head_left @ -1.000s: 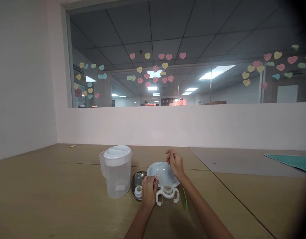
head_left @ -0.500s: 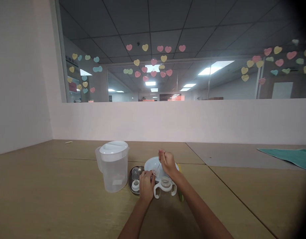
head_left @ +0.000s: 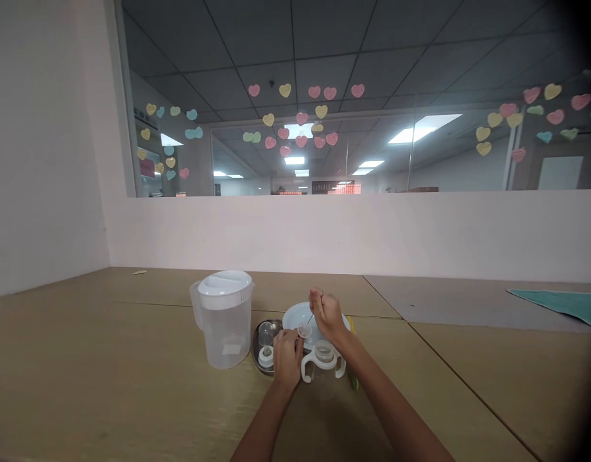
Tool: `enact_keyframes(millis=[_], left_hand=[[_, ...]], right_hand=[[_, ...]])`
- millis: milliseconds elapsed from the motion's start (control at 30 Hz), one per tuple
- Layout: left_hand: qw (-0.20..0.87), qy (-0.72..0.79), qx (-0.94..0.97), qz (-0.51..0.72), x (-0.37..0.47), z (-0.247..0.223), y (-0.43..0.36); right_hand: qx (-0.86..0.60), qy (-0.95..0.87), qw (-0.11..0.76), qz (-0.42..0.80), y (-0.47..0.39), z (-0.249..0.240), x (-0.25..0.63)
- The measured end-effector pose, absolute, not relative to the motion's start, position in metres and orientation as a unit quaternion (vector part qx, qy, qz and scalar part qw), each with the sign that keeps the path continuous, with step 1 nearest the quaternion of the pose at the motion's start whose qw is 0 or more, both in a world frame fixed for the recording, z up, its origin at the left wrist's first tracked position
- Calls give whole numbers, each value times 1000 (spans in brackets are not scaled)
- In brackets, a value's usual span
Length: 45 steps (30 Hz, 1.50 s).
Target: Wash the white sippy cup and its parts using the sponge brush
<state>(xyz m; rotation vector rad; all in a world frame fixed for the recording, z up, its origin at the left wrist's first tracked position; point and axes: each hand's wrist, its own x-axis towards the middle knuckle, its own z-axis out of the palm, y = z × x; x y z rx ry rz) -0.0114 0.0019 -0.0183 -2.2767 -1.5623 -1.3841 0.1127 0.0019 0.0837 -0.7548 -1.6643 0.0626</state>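
Observation:
My left hand [head_left: 288,359] is closed around a small clear cup [head_left: 303,330], tilted in front of a white plate [head_left: 295,312]. Above it, my right hand [head_left: 326,314] grips a thin metal stirrer [head_left: 310,319] that slants down into the cup; its lower end is too small to make out. Just right of my left hand stands an uncapped baby bottle [head_left: 324,351] with two white handles. On the left, a round metal tray [head_left: 255,361] holds a bottle nipple in a white ring [head_left: 266,357] and a clear dome cap [head_left: 267,333].
A lidded translucent pitcher [head_left: 228,327] stands left of the tray. Something yellow-green [head_left: 354,382] lies partly hidden behind my right forearm. Far right on the table [head_left: 131,372] is a teal cloth [head_left: 565,303]. A wall with a window rises behind.
The whole view has shifted slightly, so everything sits a little further right. Both hands keep nearly the same pose over the cup.

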Motion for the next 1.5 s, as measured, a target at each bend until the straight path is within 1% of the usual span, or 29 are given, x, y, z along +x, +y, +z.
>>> enact_keyframes(millis=[167, 400, 633, 767, 900, 1167, 1500], left_hand=[[19, -503, -736, -452, -11, -17, 0], [19, -505, -734, -453, -11, -16, -1], [-13, -501, -719, -482, -11, -17, 2], [-26, -493, -719, -489, -10, -18, 6], [-30, -483, -722, -494, -9, -16, 7], [-33, -463, -718, -518, -8, -13, 5], [-27, -454, -741, -495, -9, -10, 3]], right_hand=[[-326, -726, 605, 18, 0, 84, 112], [-326, -752, 572, -6, -2, 82, 109], [-375, -792, 478, -68, -1, 79, 105], [-398, -804, 442, -16, -5, 76, 107], [-380, -824, 418, 43, -13, 72, 111], [-354, -825, 439, 43, -16, 67, 115], [-318, -805, 478, 151, -18, 59, 124]])
